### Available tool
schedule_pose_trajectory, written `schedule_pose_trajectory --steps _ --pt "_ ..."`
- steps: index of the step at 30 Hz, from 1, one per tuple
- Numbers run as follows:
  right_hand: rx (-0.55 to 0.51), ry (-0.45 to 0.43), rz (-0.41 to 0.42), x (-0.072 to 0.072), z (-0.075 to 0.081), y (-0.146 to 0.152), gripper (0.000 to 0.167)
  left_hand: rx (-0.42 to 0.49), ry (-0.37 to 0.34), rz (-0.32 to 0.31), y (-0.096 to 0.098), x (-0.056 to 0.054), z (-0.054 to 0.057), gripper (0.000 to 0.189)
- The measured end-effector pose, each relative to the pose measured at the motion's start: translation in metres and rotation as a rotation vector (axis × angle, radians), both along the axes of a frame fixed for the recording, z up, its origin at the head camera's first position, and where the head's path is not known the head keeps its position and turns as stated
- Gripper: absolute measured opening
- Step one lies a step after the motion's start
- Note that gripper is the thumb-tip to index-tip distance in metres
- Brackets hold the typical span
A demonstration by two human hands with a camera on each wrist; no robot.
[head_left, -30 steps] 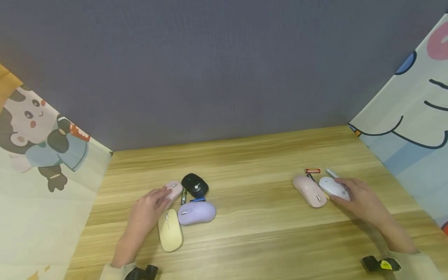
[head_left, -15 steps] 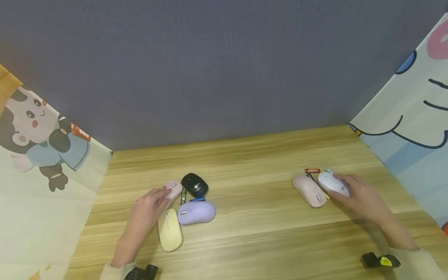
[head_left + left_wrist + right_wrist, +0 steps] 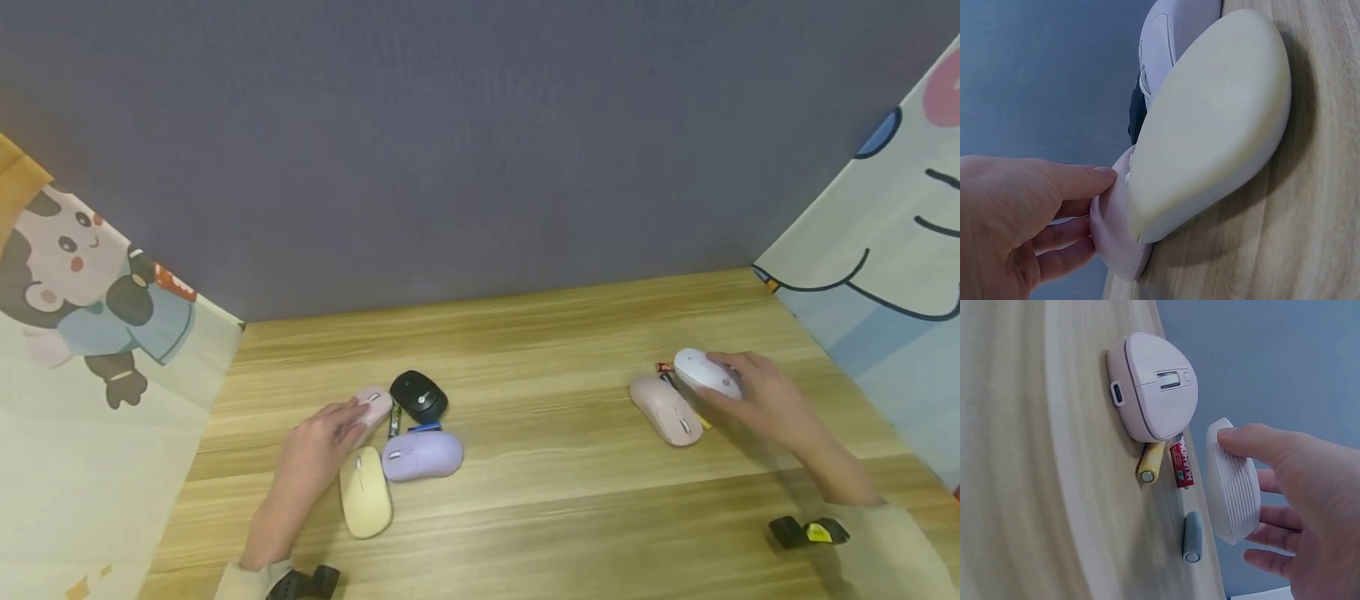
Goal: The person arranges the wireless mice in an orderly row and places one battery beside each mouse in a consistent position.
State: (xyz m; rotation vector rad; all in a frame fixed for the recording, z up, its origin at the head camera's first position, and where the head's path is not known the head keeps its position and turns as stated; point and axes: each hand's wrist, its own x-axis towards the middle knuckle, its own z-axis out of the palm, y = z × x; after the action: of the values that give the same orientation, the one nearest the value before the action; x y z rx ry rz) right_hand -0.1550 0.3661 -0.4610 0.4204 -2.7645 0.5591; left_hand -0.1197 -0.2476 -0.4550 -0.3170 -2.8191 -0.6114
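At the left, my left hand (image 3: 318,442) pinches a small pink mouse (image 3: 375,403) between thumb and fingers, its front showing past the fingertips. Around it lie a black mouse (image 3: 418,397), a purple mouse (image 3: 431,456) and a yellow mouse (image 3: 365,496), which fills much of the left wrist view. Over on the right, my right hand (image 3: 765,408) grips a white mouse (image 3: 697,370), thumb on one side and fingers on the other. The right wrist view shows that mouse's ribbed side (image 3: 1238,494) raised off the table. Beside it rests a pale pink mouse (image 3: 665,410).
Near the pale pink mouse are a yellow battery (image 3: 1151,461), a red battery (image 3: 1181,464) and a grey-blue battery (image 3: 1192,537). Dark green (image 3: 395,421) and blue (image 3: 426,427) batteries lie among the left mice. A grey panel (image 3: 480,167) stands behind the wooden table (image 3: 540,517).
My right hand has lifted the white mouse and moved it back and slightly left, so it now covers part of the red battery in the head view. The left hand stays in place.
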Motion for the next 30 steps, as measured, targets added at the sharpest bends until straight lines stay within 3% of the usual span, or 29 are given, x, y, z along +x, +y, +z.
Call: schedule_pose_trajectory --steps 17,24,30 --pt "-0.070 -0.121 -0.007 -0.039 0.016 -0.019 0.059 0.009 -0.011 0.004 -0.002 -0.003 -0.004 0.031" --pt "-0.090 -0.125 0.015 -0.060 0.022 -0.027 0.060 0.012 0.007 0.002 -0.002 -0.002 -0.003 0.030" --pt "-0.093 -0.141 -0.016 -0.072 0.027 -0.037 0.061 0.012 0.020 0.000 -0.002 -0.001 -0.003 0.030"
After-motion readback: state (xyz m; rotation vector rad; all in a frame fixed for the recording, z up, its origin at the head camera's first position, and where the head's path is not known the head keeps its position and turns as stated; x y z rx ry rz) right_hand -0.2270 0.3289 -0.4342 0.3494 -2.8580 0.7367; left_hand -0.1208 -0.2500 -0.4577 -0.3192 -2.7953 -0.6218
